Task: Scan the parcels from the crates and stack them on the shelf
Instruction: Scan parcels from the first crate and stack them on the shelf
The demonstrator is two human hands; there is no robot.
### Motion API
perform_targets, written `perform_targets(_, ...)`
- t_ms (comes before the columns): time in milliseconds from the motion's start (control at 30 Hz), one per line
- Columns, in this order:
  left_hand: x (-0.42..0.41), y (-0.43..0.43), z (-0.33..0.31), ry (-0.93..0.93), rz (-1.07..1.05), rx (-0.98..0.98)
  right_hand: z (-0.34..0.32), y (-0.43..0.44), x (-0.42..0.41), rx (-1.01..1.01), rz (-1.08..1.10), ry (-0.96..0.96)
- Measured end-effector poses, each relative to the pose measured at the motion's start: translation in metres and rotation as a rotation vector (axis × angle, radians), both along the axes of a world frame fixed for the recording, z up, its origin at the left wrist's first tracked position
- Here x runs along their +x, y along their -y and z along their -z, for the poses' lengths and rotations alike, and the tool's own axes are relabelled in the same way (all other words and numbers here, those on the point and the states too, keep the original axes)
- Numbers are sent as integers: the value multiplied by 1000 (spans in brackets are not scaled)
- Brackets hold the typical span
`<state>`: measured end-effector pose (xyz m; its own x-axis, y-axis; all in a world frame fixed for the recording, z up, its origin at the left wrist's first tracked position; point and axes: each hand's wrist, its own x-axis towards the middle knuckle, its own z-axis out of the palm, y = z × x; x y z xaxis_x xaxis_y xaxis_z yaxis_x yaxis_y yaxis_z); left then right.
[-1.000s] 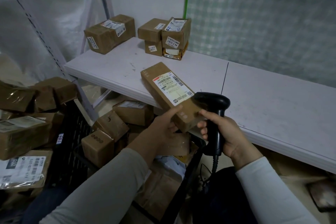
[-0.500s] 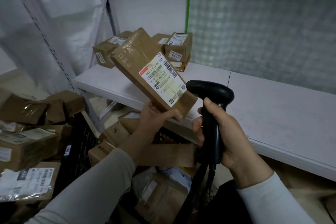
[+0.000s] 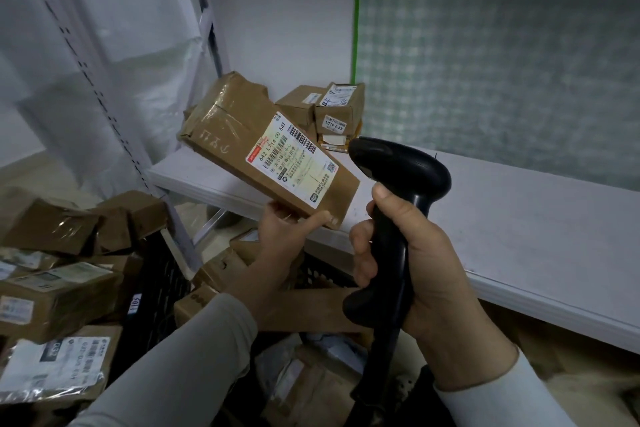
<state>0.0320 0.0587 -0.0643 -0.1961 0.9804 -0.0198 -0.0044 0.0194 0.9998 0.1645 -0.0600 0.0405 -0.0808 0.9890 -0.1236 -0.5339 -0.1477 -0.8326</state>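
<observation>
Loose parcels (image 3: 59, 298) are lying heaped at left beside the black crate (image 3: 162, 281). The left hand (image 3: 280, 243) is pinching the lower end of a taped brown parcel (image 3: 235, 139), holding it tilted, label up, above the shelf (image 3: 519, 218) edge. The right hand (image 3: 429, 274) is gripping the black scanner (image 3: 398, 166), fingers wrapped round its handle, head near the parcel.
</observation>
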Motion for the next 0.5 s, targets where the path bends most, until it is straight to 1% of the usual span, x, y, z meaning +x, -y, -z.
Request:
perform_targets(167,-1,4,-4,29,-27,-44,-2,3,-2,7,-29,15)
perform_targets(267,-4,9,-6,81,-22,-77,0,2,-2,31,-12,77)
perform_targets(367,-13,15,-11,185,-6,-139,8,-12,8,22,62,127)
perform_targets(500,-45,12,-23,310,32,-265,21,-42,16,-60,98,116)
